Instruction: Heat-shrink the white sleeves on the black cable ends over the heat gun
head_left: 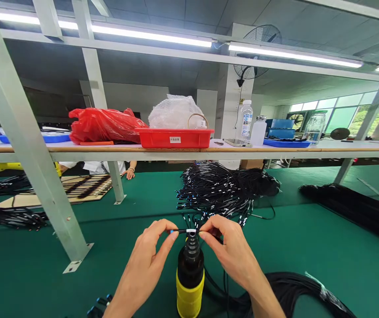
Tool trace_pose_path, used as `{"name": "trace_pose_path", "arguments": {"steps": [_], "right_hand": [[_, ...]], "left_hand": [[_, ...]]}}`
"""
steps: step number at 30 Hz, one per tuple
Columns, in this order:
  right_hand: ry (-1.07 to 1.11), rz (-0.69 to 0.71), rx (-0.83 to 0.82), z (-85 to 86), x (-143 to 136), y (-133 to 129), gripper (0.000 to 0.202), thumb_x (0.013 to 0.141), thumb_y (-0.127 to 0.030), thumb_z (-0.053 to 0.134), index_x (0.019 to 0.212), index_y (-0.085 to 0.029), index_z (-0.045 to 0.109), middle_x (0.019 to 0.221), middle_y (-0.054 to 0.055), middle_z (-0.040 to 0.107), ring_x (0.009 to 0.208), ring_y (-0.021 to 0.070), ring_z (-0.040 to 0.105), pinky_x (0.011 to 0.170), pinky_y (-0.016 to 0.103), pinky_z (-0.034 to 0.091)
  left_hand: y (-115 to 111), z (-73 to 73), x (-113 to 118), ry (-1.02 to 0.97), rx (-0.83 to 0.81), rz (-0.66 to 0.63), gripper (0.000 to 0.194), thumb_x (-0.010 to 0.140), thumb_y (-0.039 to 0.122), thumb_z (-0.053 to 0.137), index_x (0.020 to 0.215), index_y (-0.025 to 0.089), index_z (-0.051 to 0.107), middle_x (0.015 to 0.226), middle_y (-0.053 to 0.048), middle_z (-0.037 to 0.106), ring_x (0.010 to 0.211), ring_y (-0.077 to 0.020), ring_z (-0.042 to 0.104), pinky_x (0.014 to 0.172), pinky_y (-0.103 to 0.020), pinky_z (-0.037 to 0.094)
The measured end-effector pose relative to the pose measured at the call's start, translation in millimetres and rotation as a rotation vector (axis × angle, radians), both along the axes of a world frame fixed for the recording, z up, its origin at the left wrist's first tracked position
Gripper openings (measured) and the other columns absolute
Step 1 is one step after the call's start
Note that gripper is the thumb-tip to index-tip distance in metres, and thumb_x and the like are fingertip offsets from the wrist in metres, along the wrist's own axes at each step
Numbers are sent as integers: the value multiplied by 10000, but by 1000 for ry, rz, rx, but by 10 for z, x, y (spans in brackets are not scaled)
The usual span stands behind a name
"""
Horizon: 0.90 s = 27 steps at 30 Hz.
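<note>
A thin black cable [183, 231] with a blue tip and a white sleeve is stretched level between my two hands. My left hand [148, 260] pinches it near the blue tip. On the other side of the white sleeve, my right hand [231, 251] pinches the cable between thumb and fingers. The sleeve sits right at the black ribbed nozzle [192, 248] of an upright yellow and black tool [190, 293], which stands between my hands. Whether the sleeve touches the nozzle cannot be made out.
A big pile of black cables [219, 187] lies behind my hands, with a cable bundle [292, 282] at the front right and another [351, 207] at the right. A metal post [53, 194] stands at the left. The shelf holds a red bin [175, 138]. Another person's hand [130, 172] rests farther back.
</note>
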State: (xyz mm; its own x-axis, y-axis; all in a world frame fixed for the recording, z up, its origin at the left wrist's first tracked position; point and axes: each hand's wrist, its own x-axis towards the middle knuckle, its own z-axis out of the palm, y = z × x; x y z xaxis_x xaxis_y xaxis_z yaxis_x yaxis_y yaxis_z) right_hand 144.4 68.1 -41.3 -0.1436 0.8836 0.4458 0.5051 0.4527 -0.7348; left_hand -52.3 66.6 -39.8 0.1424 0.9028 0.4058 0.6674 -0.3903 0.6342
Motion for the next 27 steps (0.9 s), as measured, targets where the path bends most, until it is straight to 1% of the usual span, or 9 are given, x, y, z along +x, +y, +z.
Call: {"name": "trace_pose_path", "arguments": {"steps": [3,7,9,12,15,19,23,25,27], "right_hand": [[30,-4,6,-8,5,-6,150,883,-151,571,752,-198,626,730,-22,616,678,135,541,614,238,385],[20,9,7,5,28,-29,164,896,-156,565,754,-199,633,733,-23,627,679,135,546,622,243,385],[9,17,-5,15,41,-42,164,904,-164,559,764,-200,637,742,-21,629,684,136,551,627,247,391],[-21,21,-11,26,60,-60,158,924,-186,541,812,-204,651,788,-12,636,725,142,564,660,256,405],[-69,28,-4,28,78,-66,189,948,-202,509,829,-206,655,819,-5,634,762,149,567,684,265,404],[-60,30,7,16,84,-38,194,944,-194,512,795,-199,635,781,-10,609,723,143,546,649,263,395],[-30,27,25,-8,79,-7,158,924,-163,536,806,-199,635,786,-12,606,731,141,549,658,262,401],[-21,21,26,-17,74,-1,144,912,-149,548,810,-199,636,790,-13,604,738,142,551,667,264,404],[-16,16,26,-22,67,1,138,903,-142,556,805,-199,635,788,-13,600,737,142,550,669,266,404]], "left_hand": [[2,8,-3,5,-11,5,284,924,478,416,894,263,598,871,3,657,801,-206,587,657,-273,439],[11,3,14,-12,-72,-32,415,953,522,339,755,233,560,752,10,622,757,-188,574,713,-278,429],[10,12,33,-20,-97,-22,471,960,537,309,694,223,537,679,19,575,691,-174,546,668,-270,405],[6,42,58,-35,-117,-21,475,956,553,321,678,220,515,644,35,517,630,-154,486,606,-257,360],[9,64,61,-57,-114,-41,441,951,551,346,717,223,524,697,34,543,675,-155,496,629,-257,362],[21,58,45,-57,-121,-28,373,941,534,391,811,242,583,783,24,610,784,-176,553,721,-273,394],[32,37,30,-100,-151,-6,308,908,524,462,945,273,636,961,6,672,918,-205,583,706,-273,425],[38,28,20,-110,-145,0,285,891,508,496,957,279,653,989,6,684,937,-211,589,720,-280,437],[48,19,8,-115,-112,-1,252,881,478,522,949,284,667,988,10,694,940,-211,597,781,-299,440]]}}
